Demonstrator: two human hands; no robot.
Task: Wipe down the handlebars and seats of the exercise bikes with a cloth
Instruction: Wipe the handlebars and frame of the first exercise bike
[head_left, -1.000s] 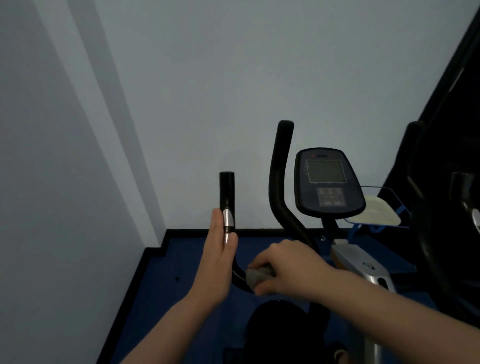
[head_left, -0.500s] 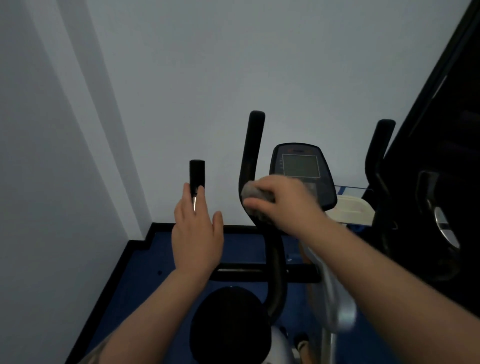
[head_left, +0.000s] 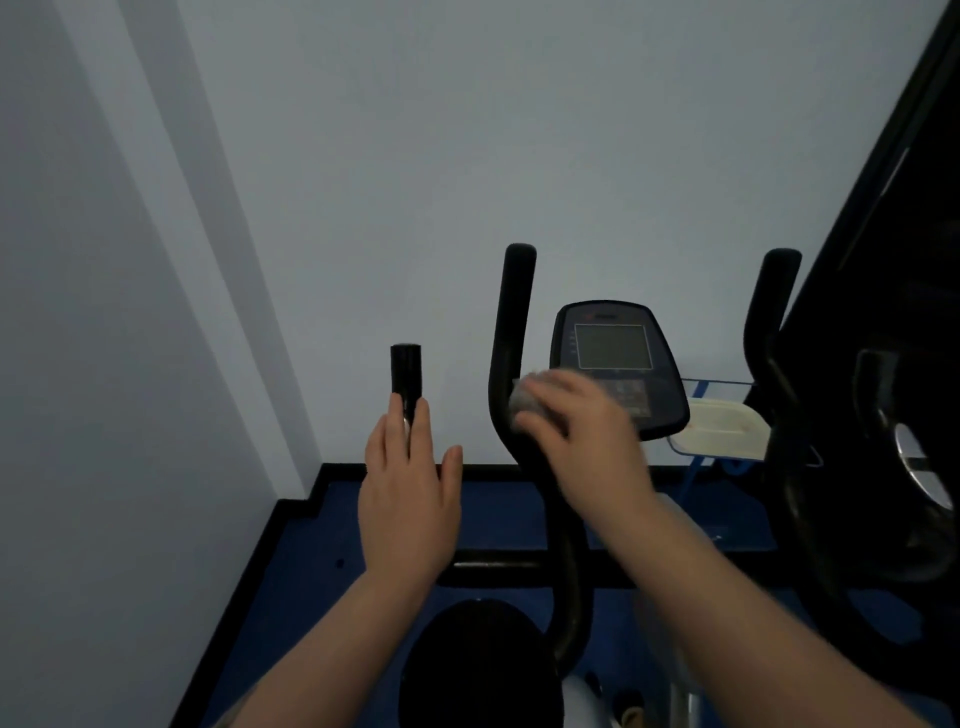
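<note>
An exercise bike stands in front of me with a tall curved black handlebar (head_left: 511, 332), a short black grip (head_left: 405, 374) to its left and a black seat (head_left: 478, 665) below. My right hand (head_left: 582, 431) holds a grey cloth (head_left: 524, 402) against the curved handlebar about halfway up; the hand is blurred. My left hand (head_left: 408, 493) rests with straight fingers against the lower part of the short grip. The bike's console (head_left: 615, 358) sits just behind my right hand.
Another black handlebar (head_left: 769, 322) and dark machine parts (head_left: 893, 415) stand at the right. A white tray (head_left: 719, 428) on a blue frame sits behind the console. Grey walls close in at left and ahead, above a blue floor (head_left: 311, 571).
My right hand has carried the cloth from the low crossbar up onto the curved handlebar. My left hand has stayed on the short grip, and my view has shifted.
</note>
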